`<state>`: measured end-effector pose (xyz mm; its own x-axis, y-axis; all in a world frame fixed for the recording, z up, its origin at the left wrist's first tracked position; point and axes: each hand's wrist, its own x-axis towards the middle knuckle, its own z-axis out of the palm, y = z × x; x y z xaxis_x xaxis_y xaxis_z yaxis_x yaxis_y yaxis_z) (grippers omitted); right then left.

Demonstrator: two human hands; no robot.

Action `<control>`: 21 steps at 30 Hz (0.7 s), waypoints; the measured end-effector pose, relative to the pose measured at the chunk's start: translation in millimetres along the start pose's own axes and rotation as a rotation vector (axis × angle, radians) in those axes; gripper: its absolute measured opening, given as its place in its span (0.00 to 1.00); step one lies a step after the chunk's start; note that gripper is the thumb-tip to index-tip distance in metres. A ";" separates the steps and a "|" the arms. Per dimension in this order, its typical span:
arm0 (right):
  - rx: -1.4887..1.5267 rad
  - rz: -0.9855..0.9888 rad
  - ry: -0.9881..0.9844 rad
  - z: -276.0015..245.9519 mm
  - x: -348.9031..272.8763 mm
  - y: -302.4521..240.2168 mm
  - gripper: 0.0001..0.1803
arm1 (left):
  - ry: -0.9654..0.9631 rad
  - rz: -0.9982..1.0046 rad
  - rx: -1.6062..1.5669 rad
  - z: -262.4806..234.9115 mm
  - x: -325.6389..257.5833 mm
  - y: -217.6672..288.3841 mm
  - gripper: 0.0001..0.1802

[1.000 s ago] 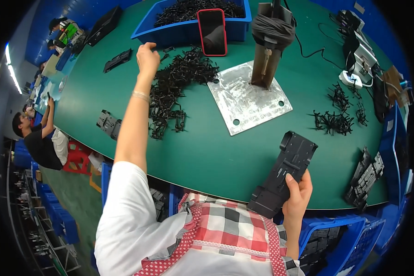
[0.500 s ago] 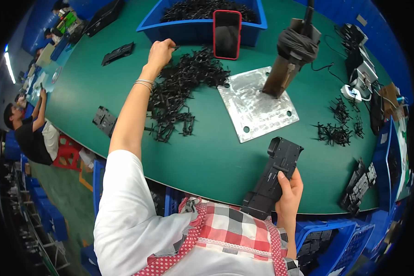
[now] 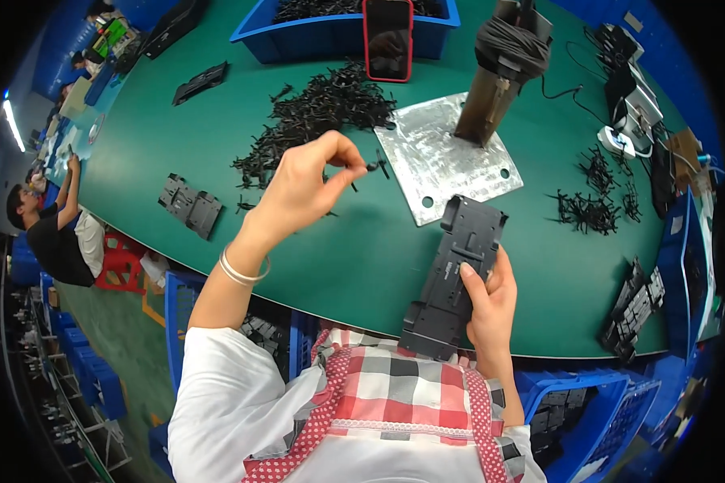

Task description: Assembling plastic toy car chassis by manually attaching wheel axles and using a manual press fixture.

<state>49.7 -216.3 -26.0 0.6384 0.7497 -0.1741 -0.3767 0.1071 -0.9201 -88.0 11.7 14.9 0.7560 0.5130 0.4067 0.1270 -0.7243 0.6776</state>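
Between its thumb and index finger, my left hand pinches a small black plastic clip, held over the table left of the metal plate. Behind that hand spreads a heap of similar black clips, partly covered by it. My right hand grips a long black plastic housing by its right edge, thumb across the face. The housing is tilted, its upper end near the metal base plate and its lower end against my apron.
A blue bin of black parts stands at the back, a red-framed phone leaning on it. A post wrapped in dark cord rises from the plate. More housings lie at left. Small clip piles are at right; a person sits far left.
My left hand has come back from the clip heap toward me and to the right, carrying a clip. My right hand and the housing have shifted slightly left and away from me.
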 end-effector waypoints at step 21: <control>-0.044 0.026 -0.108 -3.0 -1.1 4.1 0.28 | -0.352 0.282 -0.003 66.5 -1.2 60.6 0.17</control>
<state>49.4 -218.6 -30.7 0.5522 0.8179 -0.1615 -0.3606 0.0597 -0.9308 -38.5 -63.4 14.7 0.9332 0.1072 0.3429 -0.1168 -0.8120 0.5718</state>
